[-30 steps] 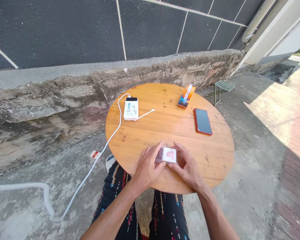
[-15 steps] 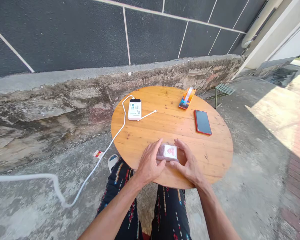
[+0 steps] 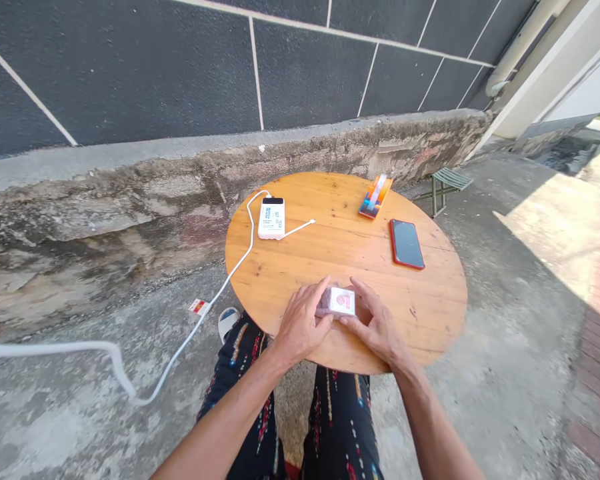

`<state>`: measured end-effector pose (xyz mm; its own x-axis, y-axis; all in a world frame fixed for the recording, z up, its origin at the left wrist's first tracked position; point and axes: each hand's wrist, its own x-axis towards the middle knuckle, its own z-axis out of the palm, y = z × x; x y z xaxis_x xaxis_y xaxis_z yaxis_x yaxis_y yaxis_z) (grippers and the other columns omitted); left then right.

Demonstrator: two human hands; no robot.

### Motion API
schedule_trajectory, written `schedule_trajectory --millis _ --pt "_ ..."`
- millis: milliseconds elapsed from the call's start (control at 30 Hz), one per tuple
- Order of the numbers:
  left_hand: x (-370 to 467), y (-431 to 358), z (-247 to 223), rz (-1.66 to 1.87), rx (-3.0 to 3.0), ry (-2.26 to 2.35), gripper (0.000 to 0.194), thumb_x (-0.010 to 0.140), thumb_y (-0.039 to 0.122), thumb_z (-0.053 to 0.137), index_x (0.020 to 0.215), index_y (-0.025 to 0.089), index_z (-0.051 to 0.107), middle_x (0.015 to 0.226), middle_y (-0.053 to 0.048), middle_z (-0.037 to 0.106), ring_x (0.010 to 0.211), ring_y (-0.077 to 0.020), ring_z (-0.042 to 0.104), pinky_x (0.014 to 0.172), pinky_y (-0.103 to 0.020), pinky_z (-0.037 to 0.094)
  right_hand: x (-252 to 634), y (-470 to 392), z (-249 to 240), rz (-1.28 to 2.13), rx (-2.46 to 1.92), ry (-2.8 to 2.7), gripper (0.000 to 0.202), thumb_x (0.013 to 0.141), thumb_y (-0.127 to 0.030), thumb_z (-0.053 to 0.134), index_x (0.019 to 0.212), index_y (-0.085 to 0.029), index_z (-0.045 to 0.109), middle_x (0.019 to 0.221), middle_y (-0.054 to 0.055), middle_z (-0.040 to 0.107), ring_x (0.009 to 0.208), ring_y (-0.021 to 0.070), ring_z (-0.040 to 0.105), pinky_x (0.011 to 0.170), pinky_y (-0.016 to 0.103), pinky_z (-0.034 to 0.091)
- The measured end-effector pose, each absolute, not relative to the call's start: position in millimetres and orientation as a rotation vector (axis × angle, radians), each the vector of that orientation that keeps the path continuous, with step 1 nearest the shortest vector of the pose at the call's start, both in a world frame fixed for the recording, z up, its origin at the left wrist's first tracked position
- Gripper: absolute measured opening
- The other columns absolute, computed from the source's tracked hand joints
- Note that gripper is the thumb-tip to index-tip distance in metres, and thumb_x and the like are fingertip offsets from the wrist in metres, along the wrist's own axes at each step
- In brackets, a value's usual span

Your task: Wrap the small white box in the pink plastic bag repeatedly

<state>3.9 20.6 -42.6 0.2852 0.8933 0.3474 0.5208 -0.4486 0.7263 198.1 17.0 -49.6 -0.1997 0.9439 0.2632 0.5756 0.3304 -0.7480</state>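
Observation:
A small flat packet [image 3: 342, 301] lies near the front edge of the round wooden table. It has a white label with red print, and a purplish, clear-looking wrap shows at its left end. My left hand [image 3: 305, 323] is curved round the left end, its thumb on the near side and its fingers on the far side. From the right, my right hand [image 3: 375, 320] holds the other end, thumb at the near corner and forefinger beyond the far corner. Parts of the packet's ends are hidden by my fingers.
On the wooden table [image 3: 325, 207] are a white power bank [image 3: 271, 219] with white cables, an orange-and-blue tape dispenser [image 3: 377, 196] and a red-edged phone [image 3: 407, 244]. A white cable [image 3: 195, 327] hangs off the left side. A folding stool [image 3: 450, 180] stands behind, near the wall [image 3: 180, 173].
Both hands have drawn slightly closer around the packet, and less of its wrapped left end shows. The other things on the table have stayed put; the view has shifted slightly.

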Motion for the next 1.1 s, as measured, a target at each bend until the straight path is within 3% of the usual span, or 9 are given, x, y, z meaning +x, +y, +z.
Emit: schedule_trajectory --millis 300,500,667,833,1100 --pt "0.4 17.2 -43.5 1.118 2.05 1.204 0.082 0.066 0.008 0.052 0.143 0.016 0.026 0.14 -0.011 0.042 0.129 -0.0247 0.039 0.11 -0.042 0.031 198.4 9.6 -42.2 0.787 -1.17 -1.76 0.064 0.084 -0.044 0.058 0.141 -0.028 0.032 0.145 0.008 0.038 0.127 0.028 0.042 0.107 0.05 0.034" --pt "-1.8 16.8 -43.5 1.139 2.007 1.203 0.083 0.062 0.004 0.049 0.142 0.016 0.028 0.138 -0.011 0.044 0.128 -0.0251 0.039 0.111 -0.042 0.029 200.3 9.3 -48.9 0.77 -1.159 -1.557 0.047 0.093 -0.043 0.042 0.138 -0.028 0.038 0.134 0.008 0.05 0.121 0.025 0.049 0.106 0.048 0.035" --pt "-2.4 15.2 -41.7 1.166 1.93 1.219 0.076 0.065 0.004 0.05 0.138 0.018 0.034 0.131 -0.01 0.049 0.121 -0.0237 0.045 0.103 -0.039 0.038 200.7 8.8 -50.4 0.816 -1.185 -1.568 0.057 0.087 -0.041 0.055 0.139 -0.029 0.036 0.128 0.009 0.054 0.12 0.026 0.05 0.104 0.049 0.038" --pt "-1.9 14.7 -39.2 1.185 1.88 1.233 0.071 0.066 0.005 0.051 0.134 0.018 0.039 0.112 -0.007 0.054 0.095 -0.017 0.055 0.09 -0.032 0.046 200.9 6.3 -44.6 0.824 -1.121 -1.669 0.063 0.085 -0.04 0.058 0.141 -0.029 0.031 0.139 0.009 0.045 0.127 0.0269 0.043 0.107 0.049 0.034" --pt "-0.5 15.9 -45.7 1.159 1.914 1.233 0.075 0.065 0.004 0.05 0.137 0.018 0.033 0.107 -0.006 0.055 0.089 -0.0157 0.053 0.091 -0.033 0.045 201.0 11.2 -49.9 0.799 -1.156 -1.783 0.075 0.08 -0.038 0.066 0.143 -0.029 0.027 0.146 0.009 0.037 0.131 0.027 0.039 0.109 0.05 0.031"
